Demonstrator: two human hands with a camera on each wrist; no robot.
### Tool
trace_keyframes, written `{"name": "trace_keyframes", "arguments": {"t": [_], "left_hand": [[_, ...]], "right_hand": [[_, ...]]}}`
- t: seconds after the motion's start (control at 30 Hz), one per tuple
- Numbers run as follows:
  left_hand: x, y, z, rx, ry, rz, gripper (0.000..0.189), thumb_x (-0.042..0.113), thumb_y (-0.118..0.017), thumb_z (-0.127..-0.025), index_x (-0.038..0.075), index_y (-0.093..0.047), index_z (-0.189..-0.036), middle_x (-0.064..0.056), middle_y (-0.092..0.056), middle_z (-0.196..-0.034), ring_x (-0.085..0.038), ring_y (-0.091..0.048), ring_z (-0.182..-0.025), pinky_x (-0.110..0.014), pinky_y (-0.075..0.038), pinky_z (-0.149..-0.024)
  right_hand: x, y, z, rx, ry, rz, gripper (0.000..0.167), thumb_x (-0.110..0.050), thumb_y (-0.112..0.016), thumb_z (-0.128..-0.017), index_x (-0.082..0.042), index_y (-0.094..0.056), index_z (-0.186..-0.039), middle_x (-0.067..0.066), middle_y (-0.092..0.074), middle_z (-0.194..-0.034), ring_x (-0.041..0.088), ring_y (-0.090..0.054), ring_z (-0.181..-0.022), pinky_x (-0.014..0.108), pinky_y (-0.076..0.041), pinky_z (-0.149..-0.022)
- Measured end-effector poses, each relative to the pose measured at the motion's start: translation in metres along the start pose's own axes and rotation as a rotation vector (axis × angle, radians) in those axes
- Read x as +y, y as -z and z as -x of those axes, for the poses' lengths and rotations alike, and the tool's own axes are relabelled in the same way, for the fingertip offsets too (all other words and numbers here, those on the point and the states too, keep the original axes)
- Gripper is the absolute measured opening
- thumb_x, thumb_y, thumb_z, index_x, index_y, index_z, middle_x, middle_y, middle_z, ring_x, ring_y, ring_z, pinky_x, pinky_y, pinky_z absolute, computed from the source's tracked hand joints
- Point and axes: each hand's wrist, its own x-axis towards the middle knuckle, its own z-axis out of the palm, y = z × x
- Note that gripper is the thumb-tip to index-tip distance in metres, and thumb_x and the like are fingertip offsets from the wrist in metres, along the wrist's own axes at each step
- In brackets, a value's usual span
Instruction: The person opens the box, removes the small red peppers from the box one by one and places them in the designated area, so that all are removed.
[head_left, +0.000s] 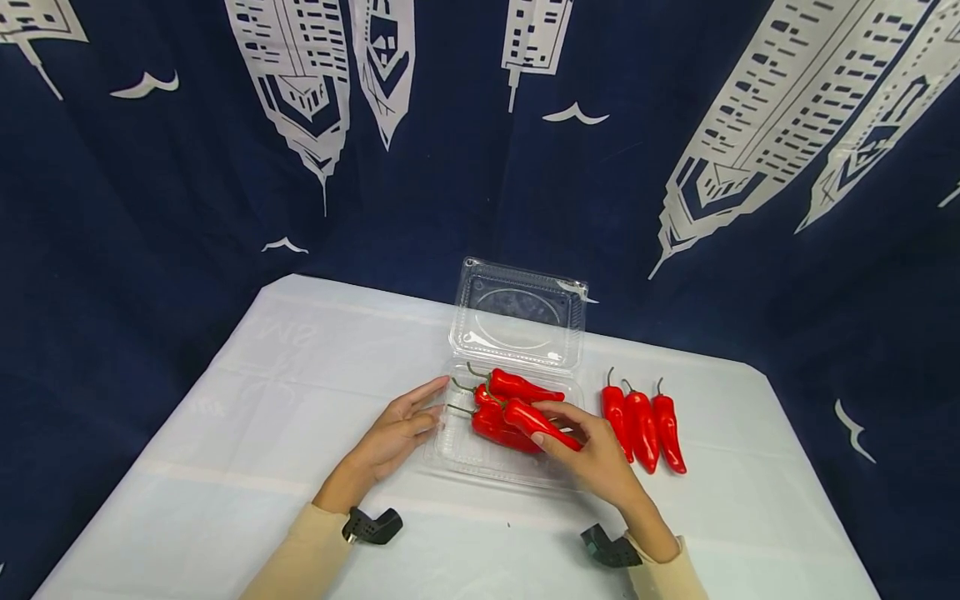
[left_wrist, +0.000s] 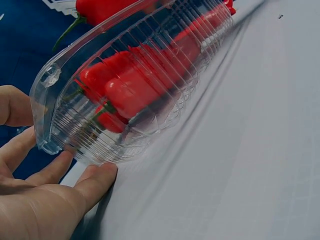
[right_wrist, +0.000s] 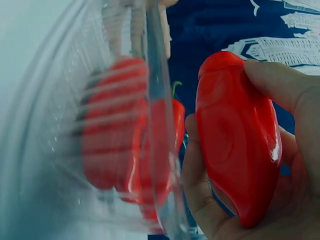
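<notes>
A clear plastic clamshell box (head_left: 480, 468) lies on the table with its lid (head_left: 517, 325) raised at the back. Inside are several red chili peppers (head_left: 517, 386) with green stems, seen through the ribbed wall in the left wrist view. My right hand (head_left: 596, 457) holds another red pepper (head_left: 542, 423) above them, thumb on one side and fingers on the other; the right wrist view shows this pepper (right_wrist: 235, 140) close up beside the box wall. At the box's left side, my left hand (head_left: 393, 437) touches the wall with extended fingertips (left_wrist: 102, 172).
Three more red peppers (head_left: 641, 425) lie side by side to the right of the box, stems pointing away. The white table (head_left: 300, 467) ends at a dark blue cloth (head_left: 420, 225) printed with white buildings and birds.
</notes>
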Motion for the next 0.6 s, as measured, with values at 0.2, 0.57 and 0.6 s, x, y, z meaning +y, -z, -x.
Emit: {"name": "trace_keyframes", "arguments": {"t": [0.2,0.57,0.6], "left_hand": [[-0.001,0.0,0.0,-0.003,-0.005,-0.008,0.07,-0.006,-0.045,-0.093,0.011,-0.027,-0.159,-0.008,-0.013,-0.167,-0.038,-0.015,-0.153,-0.053,-0.02,-0.123],[0.0,0.0,0.0,-0.007,-0.002,-0.006,0.069,-0.006,-0.045,-0.094,0.012,-0.027,-0.159,-0.007,-0.014,-0.167,-0.037,-0.015,-0.153,-0.053,-0.019,-0.123],[0.0,0.0,0.0,-0.004,0.0,-0.006,0.069,-0.006,-0.045,-0.094,0.012,-0.028,-0.159,-0.007,-0.014,-0.167,-0.036,-0.015,-0.153,-0.053,-0.019,-0.123]], "right_hand": [[0.004,0.008,0.0,0.015,0.0,-0.001,0.042,-0.021,-0.077,-0.089,-0.019,-0.065,-0.129,0.008,-0.07,-0.12,0.024,-0.069,-0.101,0.021,-0.058,-0.08],[0.009,0.035,0.004,0.149,0.008,0.069,0.043,-0.015,-0.076,-0.089,-0.013,-0.065,-0.131,0.009,-0.07,-0.12,0.008,-0.065,-0.102,0.018,-0.057,-0.082],[0.009,0.037,0.004,0.161,-0.005,0.074,0.043,-0.015,-0.075,-0.089,-0.013,-0.065,-0.131,0.01,-0.07,-0.12,0.006,-0.065,-0.101,0.018,-0.057,-0.081]]}}
